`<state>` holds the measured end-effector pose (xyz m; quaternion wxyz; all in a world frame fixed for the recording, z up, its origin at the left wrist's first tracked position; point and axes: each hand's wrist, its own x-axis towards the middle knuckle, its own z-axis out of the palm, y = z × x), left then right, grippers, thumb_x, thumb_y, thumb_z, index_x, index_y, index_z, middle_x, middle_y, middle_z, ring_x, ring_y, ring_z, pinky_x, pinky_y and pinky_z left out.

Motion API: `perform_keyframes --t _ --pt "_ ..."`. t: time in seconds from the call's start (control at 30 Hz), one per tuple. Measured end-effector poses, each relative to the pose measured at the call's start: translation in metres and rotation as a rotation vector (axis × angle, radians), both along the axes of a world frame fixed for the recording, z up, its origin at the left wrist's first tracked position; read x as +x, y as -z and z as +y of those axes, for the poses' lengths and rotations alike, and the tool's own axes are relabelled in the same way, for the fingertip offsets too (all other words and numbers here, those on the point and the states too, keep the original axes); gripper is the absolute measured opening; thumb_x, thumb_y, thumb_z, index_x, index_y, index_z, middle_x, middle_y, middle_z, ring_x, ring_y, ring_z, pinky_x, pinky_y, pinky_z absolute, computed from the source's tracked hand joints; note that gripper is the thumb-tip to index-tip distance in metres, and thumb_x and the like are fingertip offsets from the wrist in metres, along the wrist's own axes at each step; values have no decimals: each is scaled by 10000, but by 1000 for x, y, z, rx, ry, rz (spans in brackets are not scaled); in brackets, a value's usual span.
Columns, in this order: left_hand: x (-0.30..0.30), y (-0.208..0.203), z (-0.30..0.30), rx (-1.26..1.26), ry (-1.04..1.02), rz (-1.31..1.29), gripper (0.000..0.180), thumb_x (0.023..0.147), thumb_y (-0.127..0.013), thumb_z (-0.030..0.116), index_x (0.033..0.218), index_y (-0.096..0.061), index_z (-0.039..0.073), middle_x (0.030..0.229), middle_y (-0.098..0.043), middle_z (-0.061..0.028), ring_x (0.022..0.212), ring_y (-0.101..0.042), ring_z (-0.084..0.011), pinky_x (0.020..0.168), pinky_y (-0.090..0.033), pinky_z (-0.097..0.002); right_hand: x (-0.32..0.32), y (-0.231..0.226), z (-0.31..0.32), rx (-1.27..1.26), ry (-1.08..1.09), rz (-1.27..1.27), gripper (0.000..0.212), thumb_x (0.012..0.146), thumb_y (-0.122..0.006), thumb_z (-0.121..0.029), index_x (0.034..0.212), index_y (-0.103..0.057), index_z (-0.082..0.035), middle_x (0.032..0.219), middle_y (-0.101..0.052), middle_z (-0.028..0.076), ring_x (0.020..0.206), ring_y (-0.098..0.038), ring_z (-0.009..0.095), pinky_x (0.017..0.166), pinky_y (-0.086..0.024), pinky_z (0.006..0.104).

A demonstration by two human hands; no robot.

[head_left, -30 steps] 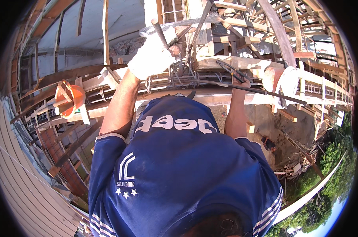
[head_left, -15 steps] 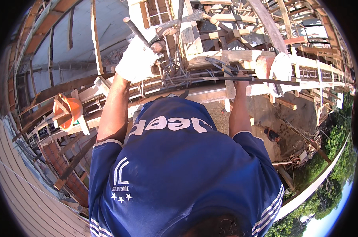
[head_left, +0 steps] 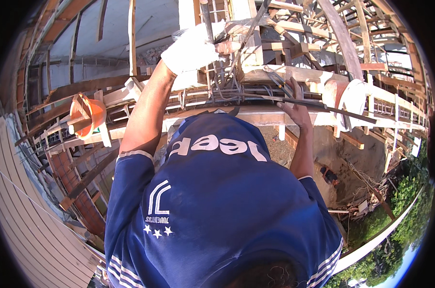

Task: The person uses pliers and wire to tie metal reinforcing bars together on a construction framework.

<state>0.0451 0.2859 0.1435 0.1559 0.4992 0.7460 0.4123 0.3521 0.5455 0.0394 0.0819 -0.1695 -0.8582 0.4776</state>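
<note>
My left hand (head_left: pixel 191 52), in a white glove with bare fingertips, is closed round a dark round bar (head_left: pixel 207 21). The bar stands nearly upright beside the thin steel rods of a rebar cage (head_left: pixel 220 79). A bundle of thin grey wire (head_left: pixel 251 24) lies just beyond those fingers. My bare right hand (head_left: pixel 298 111) has its fingers spread at a long dark metal bar (head_left: pixel 342 112), which crosses it. Long-handled pincers (head_left: pixel 277 79) lie against its fingers; whether the hand bears their weight is hidden.
Wooden formwork boards (head_left: pixel 256 117) run across in front of me. An orange hard hat (head_left: pixel 89 117) sits at the left, and a white rounded object (head_left: pixel 353 103) on the right. Below, a person (head_left: pixel 329 175) is on the ground. Timber props (head_left: pixel 132 38) stand beyond.
The bar in my left hand has turned from slanted to nearly upright. My right hand's fingers have spread from their grip at the bar and pincers. The whole view has shifted slightly.
</note>
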Motion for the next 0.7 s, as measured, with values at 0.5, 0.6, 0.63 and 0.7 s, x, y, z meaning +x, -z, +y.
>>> perform_keyframes --t 0.5,0.6,0.63,0.7 --pt "28 -71 41 8 -90 458 582 860 -638 590 1010 -650 27 937 -659 -194 794 -647 -329 726 -527 -432 -64 -110 -63 -1055 -62 553 603 1031 -367 -525 649 -435 -63 553 -461 97 497 -475 189 455 -408 323" --pt "35 -65 26 51 -168 354 516 863 -644 552 959 -662 45 839 -660 -165 766 -642 -295 712 -508 -425 -48 -121 -67 -979 -72 503 621 1025 -295 -573 656 -412 -88 560 -424 92 479 -415 177 464 -377 307" --pt "39 -70 32 -7 -225 171 504 862 -648 548 943 -665 50 802 -656 -152 753 -635 -284 706 -500 -420 -52 -113 -67 -994 -142 539 646 1023 -338 -559 654 -456 -42 586 -475 116 491 -469 193 445 -391 306" --pt "32 -88 39 -323 -240 -63 463 851 -675 531 915 -682 73 678 -619 -114 660 -593 -256 657 -471 -400 -56 -105 -82 -865 -129 477 657 1030 -335 -547 664 -463 -16 637 -528 136 563 -528 212 522 -428 305"
